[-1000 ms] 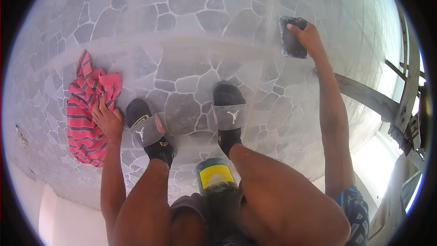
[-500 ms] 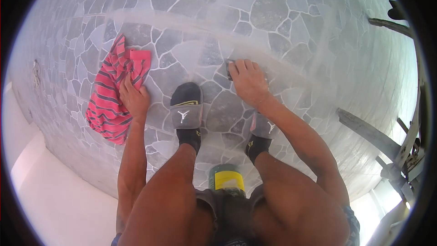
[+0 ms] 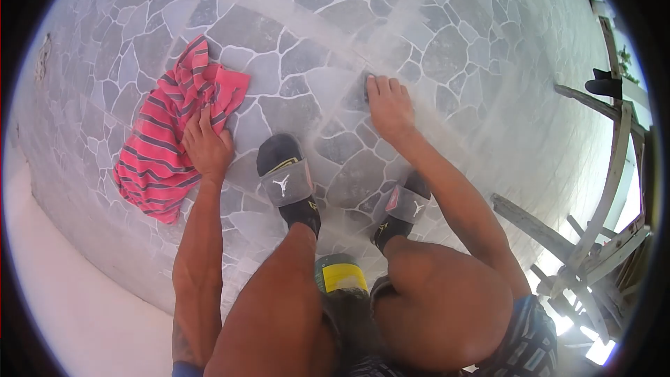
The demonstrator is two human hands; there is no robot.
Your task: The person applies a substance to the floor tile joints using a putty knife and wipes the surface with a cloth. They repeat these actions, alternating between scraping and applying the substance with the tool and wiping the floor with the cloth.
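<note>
A red cloth with dark stripes, perhaps a shirt, lies crumpled on the stone-patterned floor. My left hand presses down on its right edge, fingers closed over the fabric and thumb to the side. To the right, my right hand grips a small dark flat block against the floor. Most of the block is hidden under my fingers, so its exact kind does not show.
My feet in black socks and grey slides stand between my hands. Behind them, between my legs, is a dark green container with a yellow label. Weathered wooden beams jut in on the right. A pale wall borders the left.
My view has tilted and turned slightly. My right hand and the block have shifted a little forward along the floor. My left hand stays on the cloth.
</note>
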